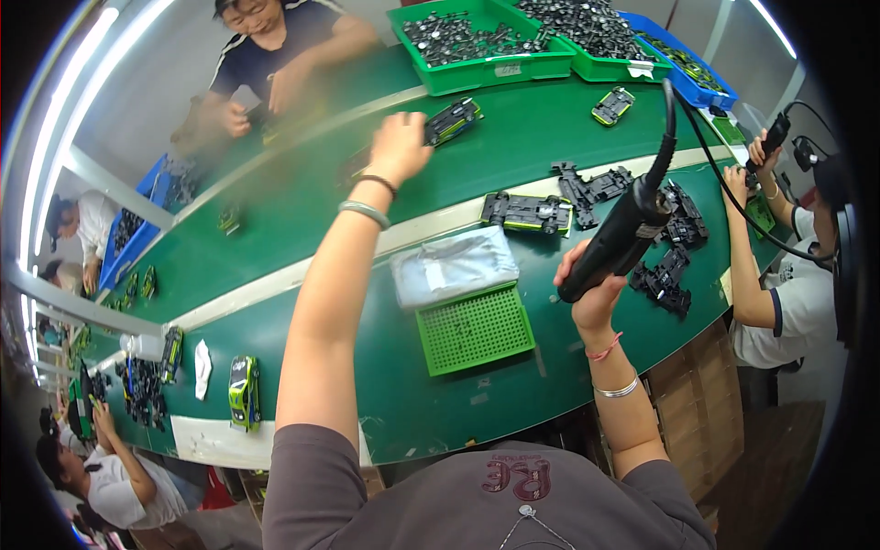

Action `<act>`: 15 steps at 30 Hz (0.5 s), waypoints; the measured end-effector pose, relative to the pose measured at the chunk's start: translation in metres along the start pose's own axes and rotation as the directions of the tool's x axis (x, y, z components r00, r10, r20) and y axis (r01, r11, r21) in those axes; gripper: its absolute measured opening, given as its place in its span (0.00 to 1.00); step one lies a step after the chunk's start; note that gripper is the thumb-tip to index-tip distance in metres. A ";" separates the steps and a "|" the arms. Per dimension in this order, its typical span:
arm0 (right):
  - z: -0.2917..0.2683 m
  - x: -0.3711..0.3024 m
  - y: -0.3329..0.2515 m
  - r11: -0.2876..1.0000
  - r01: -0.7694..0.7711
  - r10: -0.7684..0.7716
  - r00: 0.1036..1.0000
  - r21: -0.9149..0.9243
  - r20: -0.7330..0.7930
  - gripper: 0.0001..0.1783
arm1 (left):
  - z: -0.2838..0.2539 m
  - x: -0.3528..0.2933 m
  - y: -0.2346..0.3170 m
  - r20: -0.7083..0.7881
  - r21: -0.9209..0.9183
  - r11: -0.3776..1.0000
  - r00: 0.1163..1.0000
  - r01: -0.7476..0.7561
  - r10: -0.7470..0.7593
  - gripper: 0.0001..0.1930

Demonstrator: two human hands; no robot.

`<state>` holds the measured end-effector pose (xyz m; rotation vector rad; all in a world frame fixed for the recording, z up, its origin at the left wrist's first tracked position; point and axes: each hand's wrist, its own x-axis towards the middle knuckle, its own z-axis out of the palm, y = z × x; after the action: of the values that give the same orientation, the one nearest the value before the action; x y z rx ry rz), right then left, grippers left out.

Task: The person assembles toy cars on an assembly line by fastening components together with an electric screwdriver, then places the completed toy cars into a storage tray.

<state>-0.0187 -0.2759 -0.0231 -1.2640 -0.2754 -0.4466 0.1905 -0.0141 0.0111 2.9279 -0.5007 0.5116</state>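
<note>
My right hand (594,291) is wrapped round a black electric screwdriver (619,236), whose cable rises from its upper end. Reaching far across the green bench, my left hand (401,149) has its fingers closed at the near end of a toy car (455,120) with its black underside up and green edges. Another upturned toy car (527,213) lies on the near side of the pale strip, between my arms. Beside the screwdriver are black plastic chassis parts (587,191), and more chassis parts (664,278) lie right of my right hand.
A green perforated basket (475,330) sits before me, with a plastic-wrapped pack (456,266) behind it. Green bins (495,69) and a blue bin (683,69) stand at the back. A finished-looking green car (244,392) rests at left. Co-workers sit opposite and at both sides.
</note>
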 end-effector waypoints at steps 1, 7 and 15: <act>0.002 0.002 -0.002 1.000 0.009 -0.009 1.000 0.002 -0.008 0.48 | 0.003 0.002 -0.023 -0.042 0.033 0.999 0.999 0.012 -0.010 0.26; 0.000 0.002 -0.005 0.997 0.004 -0.002 1.000 -0.075 0.031 0.47 | -0.005 -0.020 -0.064 0.155 -0.179 0.980 0.986 0.091 -0.064 0.29; 0.003 0.004 0.001 0.999 -0.002 0.002 1.000 -0.041 0.017 0.48 | -0.019 -0.059 -0.053 -0.039 -0.303 0.952 0.999 -0.033 0.023 0.22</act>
<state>-0.0149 -0.2739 -0.0213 -1.3090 -0.2809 -0.4417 0.1508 0.0567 0.0046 2.6173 -0.5621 0.4437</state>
